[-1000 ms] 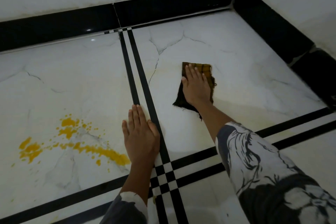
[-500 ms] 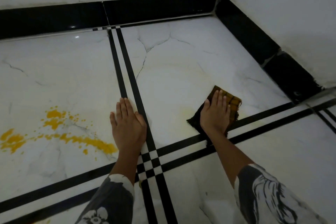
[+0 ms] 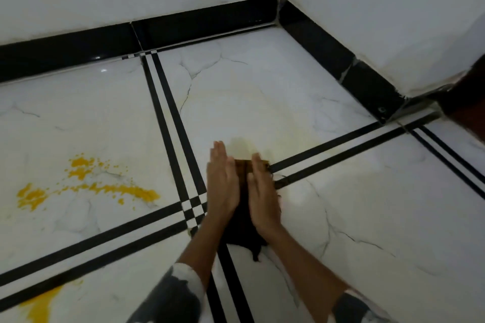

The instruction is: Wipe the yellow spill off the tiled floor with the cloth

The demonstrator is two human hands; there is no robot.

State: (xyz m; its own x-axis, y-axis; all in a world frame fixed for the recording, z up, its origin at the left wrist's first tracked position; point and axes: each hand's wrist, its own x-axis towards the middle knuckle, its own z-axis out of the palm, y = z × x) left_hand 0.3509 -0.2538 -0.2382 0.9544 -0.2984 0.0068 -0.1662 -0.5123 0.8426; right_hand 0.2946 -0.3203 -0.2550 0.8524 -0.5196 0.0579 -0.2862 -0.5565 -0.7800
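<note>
A dark cloth (image 3: pixel 242 225) with a brown checked end lies on the white tiled floor (image 3: pixel 341 191), over the crossing of black stripes. My right hand (image 3: pixel 262 194) presses flat on its right half. Flat on its left half lies my left hand (image 3: pixel 223 183), blurred, fingers together. The cloth shows only between and below the hands. A bright yellow spill (image 3: pixel 86 186) is spattered on the tile to the left, about a hand's length from my left hand. A second yellow patch (image 3: pixel 39 304) sits at the bottom left. A faint yellowish smear (image 3: pixel 249 144) marks the tile just beyond the fingertips.
White walls with a black skirting (image 3: pixel 199 21) close the far side and the right, meeting in a corner (image 3: pixel 278 8). Double black stripes (image 3: pixel 168 118) divide the tiles. A dark shape (image 3: pixel 467 102) intrudes at the right edge.
My right hand has dragged the cloth left and toward me onto the stripe crossing. My left hand has left the bare floor and now lies on the cloth beside the right one.
</note>
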